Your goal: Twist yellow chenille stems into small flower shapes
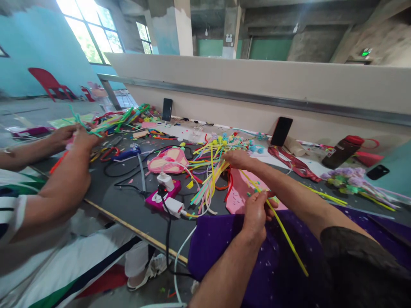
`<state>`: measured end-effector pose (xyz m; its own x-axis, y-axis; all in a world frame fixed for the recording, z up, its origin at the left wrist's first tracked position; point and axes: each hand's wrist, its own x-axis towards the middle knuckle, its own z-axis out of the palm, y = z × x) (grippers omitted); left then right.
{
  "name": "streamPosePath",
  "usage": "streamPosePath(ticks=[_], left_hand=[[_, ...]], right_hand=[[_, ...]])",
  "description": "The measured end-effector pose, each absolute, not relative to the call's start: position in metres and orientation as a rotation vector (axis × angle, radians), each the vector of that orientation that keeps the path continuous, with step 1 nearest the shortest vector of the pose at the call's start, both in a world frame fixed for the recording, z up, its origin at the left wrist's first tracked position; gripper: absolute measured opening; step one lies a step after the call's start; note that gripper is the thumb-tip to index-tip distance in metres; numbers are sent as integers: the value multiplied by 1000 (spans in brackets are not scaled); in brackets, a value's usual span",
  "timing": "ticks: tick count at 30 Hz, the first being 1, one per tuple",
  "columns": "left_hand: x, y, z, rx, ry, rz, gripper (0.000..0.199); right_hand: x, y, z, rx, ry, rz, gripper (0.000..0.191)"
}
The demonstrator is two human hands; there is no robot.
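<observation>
My left hand (256, 214) is closed around a long yellow pipe cleaner (287, 233). One end of the pipe cleaner slants down over the purple cloth, and the other points up toward the pile. My right hand (236, 158) stretches across to a heap of pipe-cleaner flowers (213, 164) with yellow, green, pink and white stems. Its fingers are bent together at the stems, their tips hidden among them. Beneath my hands are a pink sheet (236, 194) with green scraps and the purple cloth (218, 233).
At left, another person's hands (85, 134) hold green pipe cleaners. A magenta power strip (156, 200) with chargers and cables lies near the table edge. Two phones (281, 131) (167, 109) lean at the back. A dark bottle (342, 153) and purple flowers (349, 177) are at right.
</observation>
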<state>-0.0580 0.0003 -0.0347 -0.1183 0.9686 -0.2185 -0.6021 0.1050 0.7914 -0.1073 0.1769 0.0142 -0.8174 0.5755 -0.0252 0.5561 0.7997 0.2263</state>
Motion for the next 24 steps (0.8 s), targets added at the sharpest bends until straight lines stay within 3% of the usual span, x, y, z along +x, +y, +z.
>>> streamPosePath(ticks=[8,15,24], left_hand=[[-57,-4,-29,537,885,1430,34],[-58,-4,-28,530,895,1423,32],[-59,-4,-28,481,907,1412,34]], right_hand=[[-88,184,4,575,2824,542,30],[-127,193,9,767,2933,568,33],[-137,196,-3,680,2793,485,32]])
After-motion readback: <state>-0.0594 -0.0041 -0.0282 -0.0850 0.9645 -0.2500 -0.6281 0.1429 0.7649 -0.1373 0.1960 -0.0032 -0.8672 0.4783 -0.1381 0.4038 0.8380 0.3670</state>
